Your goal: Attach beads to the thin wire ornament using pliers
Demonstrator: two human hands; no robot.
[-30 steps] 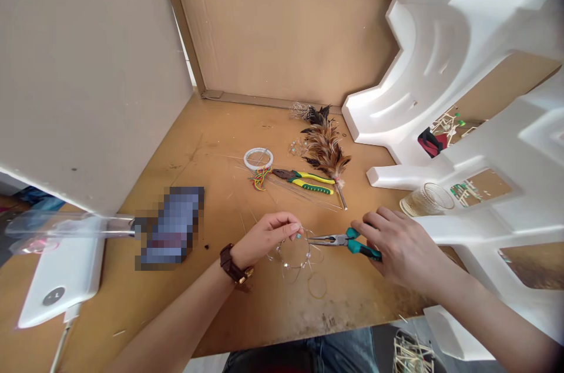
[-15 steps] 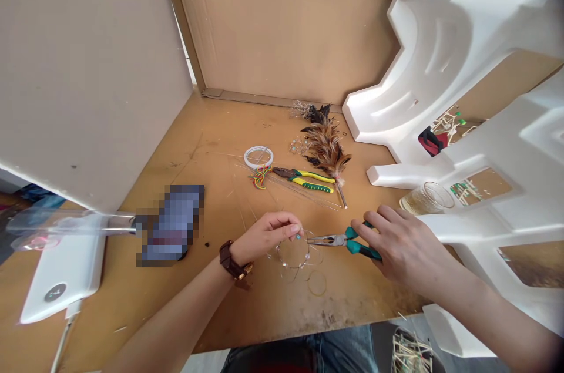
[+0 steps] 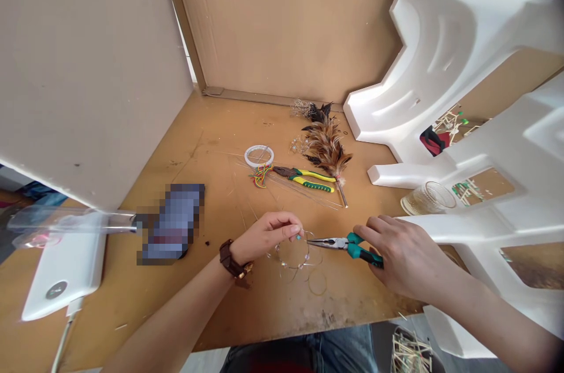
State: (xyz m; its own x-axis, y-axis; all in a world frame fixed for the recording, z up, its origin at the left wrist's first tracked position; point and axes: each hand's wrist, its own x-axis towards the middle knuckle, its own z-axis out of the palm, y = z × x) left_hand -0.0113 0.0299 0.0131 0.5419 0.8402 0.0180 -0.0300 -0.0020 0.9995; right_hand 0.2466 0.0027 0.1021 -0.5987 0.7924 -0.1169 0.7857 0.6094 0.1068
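Observation:
My left hand (image 3: 268, 237) pinches a thin wire ring (image 3: 293, 258) strung with small clear beads, and a small teal bead (image 3: 298, 237) shows at my fingertips. My right hand (image 3: 408, 258) grips needle-nose pliers (image 3: 348, 245) with teal handles. Their steel tips reach toward the wire just beside my left fingers, and I cannot tell whether they touch it. A loose loop of thin wire (image 3: 317, 282) lies on the table under the ring.
Yellow-green pliers (image 3: 304, 182), a white wire coil (image 3: 259, 156), coloured wires (image 3: 261, 176) and a brown feather bunch (image 3: 326, 150) lie on the wooden table (image 3: 220, 314). White foam packing (image 3: 445, 61) stands right, near a glass (image 3: 428, 198). A cardboard wall (image 3: 286, 20) rises behind.
The pliers have tilted slightly, and my right hand has shifted a little to the right. My left hand still pinches the ring.

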